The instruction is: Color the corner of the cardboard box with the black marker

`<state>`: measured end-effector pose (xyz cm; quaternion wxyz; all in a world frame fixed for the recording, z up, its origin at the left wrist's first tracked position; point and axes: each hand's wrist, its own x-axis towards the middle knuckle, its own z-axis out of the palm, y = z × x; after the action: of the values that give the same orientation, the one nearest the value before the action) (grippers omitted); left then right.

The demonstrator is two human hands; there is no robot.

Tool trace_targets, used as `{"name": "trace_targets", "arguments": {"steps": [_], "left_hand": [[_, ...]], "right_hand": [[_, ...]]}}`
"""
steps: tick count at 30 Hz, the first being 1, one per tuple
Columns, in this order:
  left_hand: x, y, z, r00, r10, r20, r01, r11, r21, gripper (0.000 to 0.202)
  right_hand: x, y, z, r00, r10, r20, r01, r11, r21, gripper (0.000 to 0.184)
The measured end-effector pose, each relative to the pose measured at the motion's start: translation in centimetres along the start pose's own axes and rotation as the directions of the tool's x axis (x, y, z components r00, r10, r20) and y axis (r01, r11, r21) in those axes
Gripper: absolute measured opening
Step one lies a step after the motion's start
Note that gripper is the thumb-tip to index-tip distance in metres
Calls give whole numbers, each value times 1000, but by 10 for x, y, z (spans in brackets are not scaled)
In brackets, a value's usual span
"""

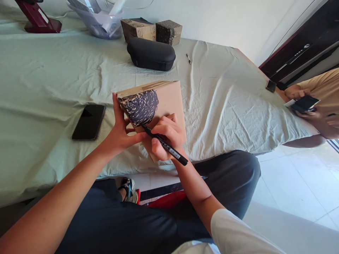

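Note:
A brown cardboard box lies tilted at the table's near edge, with a dense patch of black marker strokes on its upper left face. My left hand grips the box by its left side, thumb along the near edge and fingers at the far left corner. In my right hand is a black marker pen, its tip touching the box at the lower edge of the dark patch. That hand rests on the box's face.
A black phone lies left of the box. Beyond stand a black hard case, two scribbled boxes, a plastic basket and a small pen. At right, another person's hands hold a dark device.

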<state>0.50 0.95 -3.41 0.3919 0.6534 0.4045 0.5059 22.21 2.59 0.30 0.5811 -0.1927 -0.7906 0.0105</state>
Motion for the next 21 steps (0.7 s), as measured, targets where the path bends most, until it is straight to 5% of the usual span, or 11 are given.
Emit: {"name": "trace_targets", "arguments": {"steps": [3,7,10,12,16,19,21], "left_hand": [[0,0,0,1000,-16,4,16,1000,5,156],[0,-7,0,1000,-9,-12,9,1000,-12,156],[1,-14,-5,999,21,-49,-22,1000,-11,156],[3,-16,-14,993,79,-89,-78,997,17,154],[9,-16,-42,938,325,-119,-304,938,166,164],[11,-19,-63,901,435,-13,-418,874,248,179],[6,-24,-74,911,412,-7,-398,884,246,187]], "right_hand": [[-3,2,-1,989,-47,141,45,999,15,20],[0,-1,-8,994,-73,85,52,973,226,27],[10,6,-31,979,201,23,-197,921,335,33],[23,22,-58,888,460,5,-438,842,314,30],[35,72,-118,791,560,246,-611,704,362,47],[10,102,-141,614,678,405,-789,514,336,55],[-20,109,-141,497,778,383,-864,405,298,51]]}}
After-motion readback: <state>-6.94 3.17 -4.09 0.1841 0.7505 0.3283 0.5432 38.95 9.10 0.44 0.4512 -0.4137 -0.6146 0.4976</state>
